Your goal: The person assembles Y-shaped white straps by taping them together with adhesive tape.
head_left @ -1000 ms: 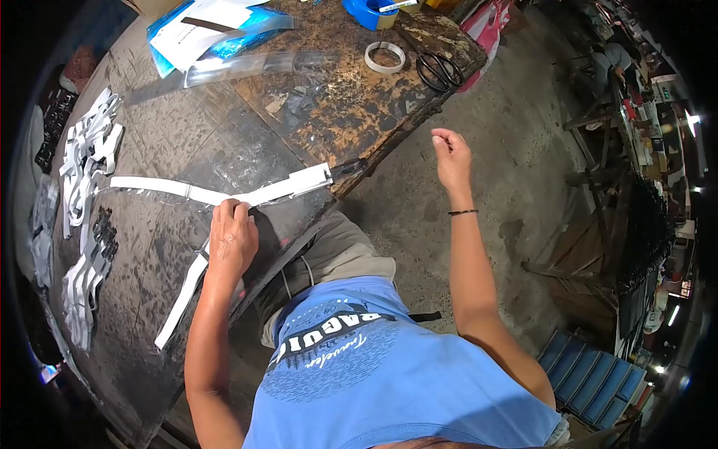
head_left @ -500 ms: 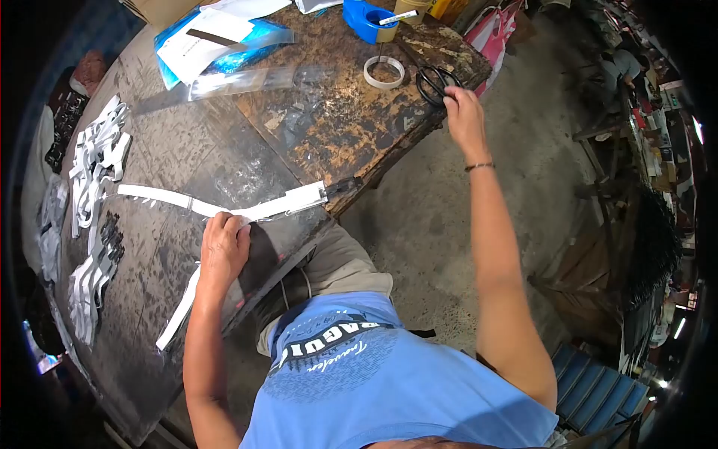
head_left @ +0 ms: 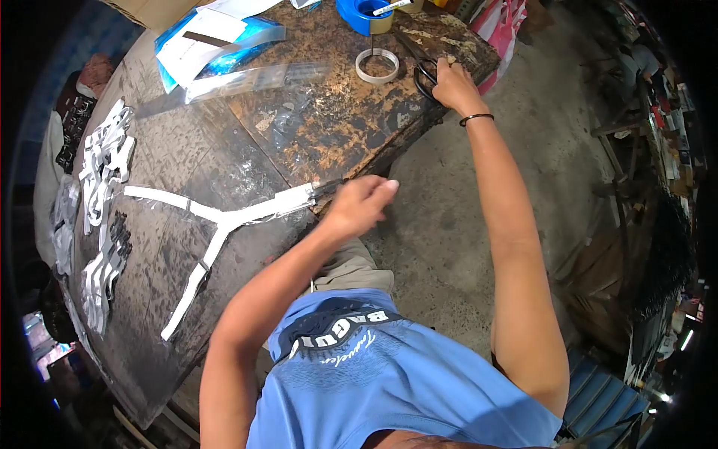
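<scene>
My right hand (head_left: 456, 86) is closed on the black handles of a pair of scissors (head_left: 424, 77) at the table's right corner. The blades point away, toward the back. My left hand (head_left: 360, 206) is smeared by motion at the table's front edge, close to the black end (head_left: 327, 188) of a bundle of white straps. These white straps (head_left: 228, 220) lie in a Y shape on the dark tabletop, one arm reaching left and another toward me. Small buckle-like pieces sit partway along both arms.
A pile of white straps (head_left: 107, 161) and more straps with black ends (head_left: 105, 280) lie at the left. Toward the back are a tape roll (head_left: 377, 66), a blue tape dispenser (head_left: 364, 18), clear plastic (head_left: 254, 81) and papers on a blue packet (head_left: 217, 37).
My left hand has left the middle of the white straps and moved right, past their black end. My right hand has closed further over the scissors' handles.
</scene>
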Demonstrator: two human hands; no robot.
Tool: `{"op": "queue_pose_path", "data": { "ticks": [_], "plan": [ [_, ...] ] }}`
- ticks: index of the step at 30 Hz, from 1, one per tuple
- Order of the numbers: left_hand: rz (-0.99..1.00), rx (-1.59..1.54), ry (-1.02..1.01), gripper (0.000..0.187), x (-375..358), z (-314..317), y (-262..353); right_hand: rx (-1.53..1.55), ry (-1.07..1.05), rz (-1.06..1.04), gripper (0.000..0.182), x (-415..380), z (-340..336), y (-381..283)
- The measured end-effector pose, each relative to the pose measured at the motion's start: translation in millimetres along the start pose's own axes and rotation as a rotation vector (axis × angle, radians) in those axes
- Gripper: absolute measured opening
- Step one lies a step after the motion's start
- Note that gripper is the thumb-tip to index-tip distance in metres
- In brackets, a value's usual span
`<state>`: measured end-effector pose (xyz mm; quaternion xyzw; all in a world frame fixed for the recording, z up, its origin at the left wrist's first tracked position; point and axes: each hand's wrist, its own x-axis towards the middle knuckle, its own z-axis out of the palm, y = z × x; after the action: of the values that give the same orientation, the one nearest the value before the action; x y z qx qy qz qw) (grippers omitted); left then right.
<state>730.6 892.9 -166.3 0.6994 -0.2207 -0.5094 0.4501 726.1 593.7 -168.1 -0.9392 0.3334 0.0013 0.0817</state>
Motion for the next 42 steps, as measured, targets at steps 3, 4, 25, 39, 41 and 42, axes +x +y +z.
{"op": "queue_pose_path", "data": {
  "ticks": [3, 4, 25, 39, 41, 42],
  "plan": [
    [0.019, -0.3, 0.093, 0.045, 29.0, 43.6, -12.6, 0.014, -0.151, 0.066, 0.054, 0.3, -10.3, -5.7],
    [0.089, -0.378, 0.207, 0.045, 35.2, 49.5, -15.7, 0.035, -0.231, 0.105, 0.058, -0.5, -11.4, -5.6],
    [0.593, 1.289, 0.123, 0.022, 86.7, -25.5, 52.3, 1.811, 0.017, -0.07, 0.093, -192.6, 38.1, 23.6],
    [0.549, -0.282, 0.26, 0.032, 68.7, -83.4, 26.2, 1.949, -0.369, -0.189, 0.083, -208.6, 46.8, -27.3],
    [0.484, -0.342, 0.281, 0.042, 70.0, -81.5, 23.8, 1.978, -0.343, -0.164, 0.071, -201.3, 40.9, -38.7],
    [0.489, -0.34, 0.278, 0.042, 69.6, -79.1, 23.0, 1.977, -0.336, -0.168, 0.071, -195.9, 37.7, -43.2]
  ]
}}
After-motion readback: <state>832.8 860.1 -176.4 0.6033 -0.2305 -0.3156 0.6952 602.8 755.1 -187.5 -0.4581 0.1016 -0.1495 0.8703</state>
